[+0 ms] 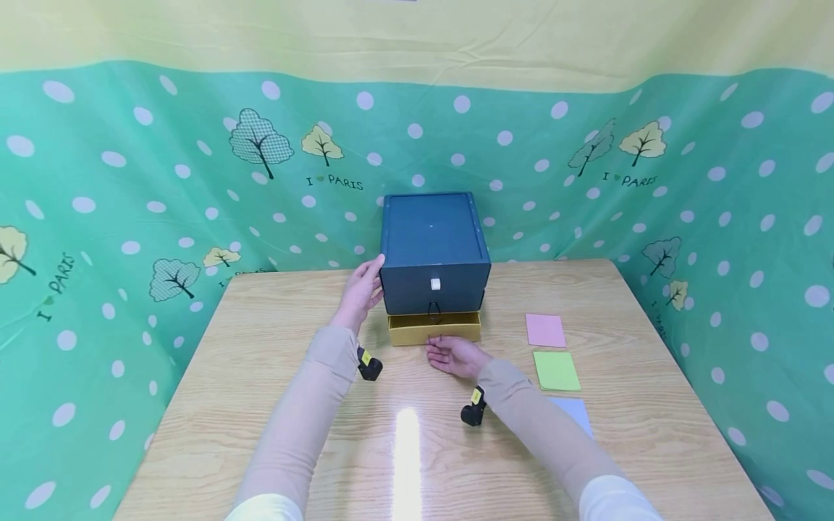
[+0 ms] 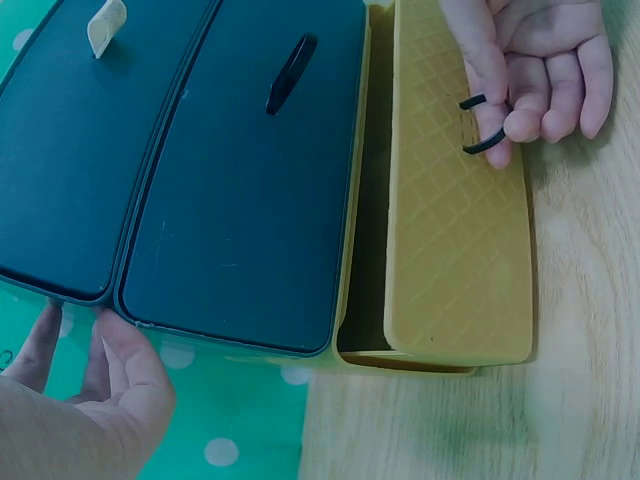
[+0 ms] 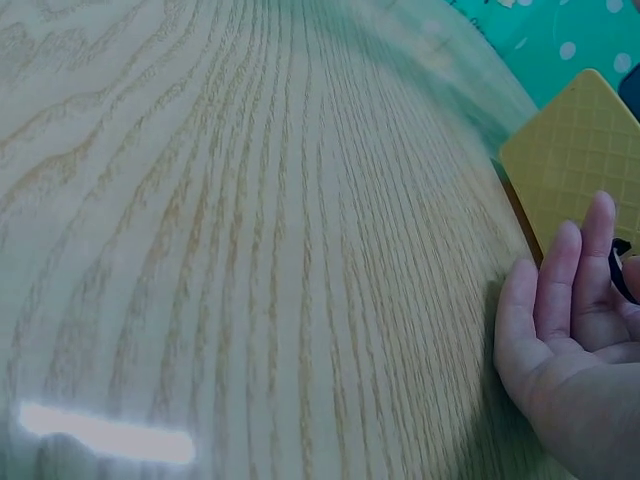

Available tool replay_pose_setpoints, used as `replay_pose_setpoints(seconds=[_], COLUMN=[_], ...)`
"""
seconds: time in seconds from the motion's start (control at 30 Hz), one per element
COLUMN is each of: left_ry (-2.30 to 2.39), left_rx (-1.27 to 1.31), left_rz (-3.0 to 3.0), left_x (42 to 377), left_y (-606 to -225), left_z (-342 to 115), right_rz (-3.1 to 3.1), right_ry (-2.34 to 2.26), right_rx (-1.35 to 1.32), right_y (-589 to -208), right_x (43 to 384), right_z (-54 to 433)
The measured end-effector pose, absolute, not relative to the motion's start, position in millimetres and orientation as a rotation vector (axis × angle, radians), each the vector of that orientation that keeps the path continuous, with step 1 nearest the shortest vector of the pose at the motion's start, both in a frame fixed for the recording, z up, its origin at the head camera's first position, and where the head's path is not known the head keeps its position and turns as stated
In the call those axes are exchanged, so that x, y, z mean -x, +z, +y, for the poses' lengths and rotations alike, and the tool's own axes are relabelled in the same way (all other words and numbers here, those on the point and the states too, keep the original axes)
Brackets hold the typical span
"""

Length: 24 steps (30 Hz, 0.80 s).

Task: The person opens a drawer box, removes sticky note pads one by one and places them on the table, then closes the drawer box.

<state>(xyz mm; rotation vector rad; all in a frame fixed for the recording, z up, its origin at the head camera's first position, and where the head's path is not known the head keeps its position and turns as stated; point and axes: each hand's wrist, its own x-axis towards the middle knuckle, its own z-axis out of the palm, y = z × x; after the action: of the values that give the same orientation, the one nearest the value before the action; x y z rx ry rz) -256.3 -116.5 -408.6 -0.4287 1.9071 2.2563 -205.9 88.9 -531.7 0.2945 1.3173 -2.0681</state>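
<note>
A dark blue drawer cabinet [image 1: 431, 231] stands at the back of the table. Its bottom yellow drawer [image 1: 407, 336] is pulled partly out; the visible part of its inside shows nothing in it. My right hand [image 1: 459, 357] is at that drawer's front, with a finger and thumb on its black loop handle [image 2: 487, 145]. The other fingers are loosely bent, palm up. Against the cabinet's left side rests my left hand [image 1: 360, 291], fingertips touching the wall near the front edge. Above the yellow drawer are two closed blue fronts, one with a white pull tab [image 1: 435, 284], one with a black loop [image 2: 292, 75].
Pink [image 1: 546, 330], green [image 1: 557, 370] and blue [image 1: 573, 412] square paper sheets lie in a column on the right of the wooden table [image 1: 274, 347]. The right forearm partly covers the blue one. A green dotted curtain [image 1: 417, 130] hangs directly behind the cabinet.
</note>
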Motion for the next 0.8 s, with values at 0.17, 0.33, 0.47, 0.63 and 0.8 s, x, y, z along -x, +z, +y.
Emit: replay_pose_setpoints(seconds=[0.17,0.33,0.47,0.63,0.8], left_ry=[2.257,2.252,2.251,2.247,2.248], left_rx=[0.423,0.423,0.425,0.425,0.414], left_rz=[1.906,1.911,1.903,1.901,1.901], left_x=[256.4,256.4,256.9,256.3,256.3], left_y=[-408.6,-408.9,-409.6,-409.6,-409.5], left_z=[-116.6,-117.0,-117.2,-117.5,-117.9], right_rz=[1.330,1.367,1.391,1.394,1.415], right_ry=[-2.059,-2.046,-2.033,-2.023,-2.027], right_rx=[-0.311,-0.301,-0.299,-0.309,-0.313], right_y=[-530.8,-530.6,-529.4,-529.1,-530.4], right_x=[209.2,212.7,214.0,216.7,220.0], right_z=[88.0,87.1,86.8,86.7,85.5])
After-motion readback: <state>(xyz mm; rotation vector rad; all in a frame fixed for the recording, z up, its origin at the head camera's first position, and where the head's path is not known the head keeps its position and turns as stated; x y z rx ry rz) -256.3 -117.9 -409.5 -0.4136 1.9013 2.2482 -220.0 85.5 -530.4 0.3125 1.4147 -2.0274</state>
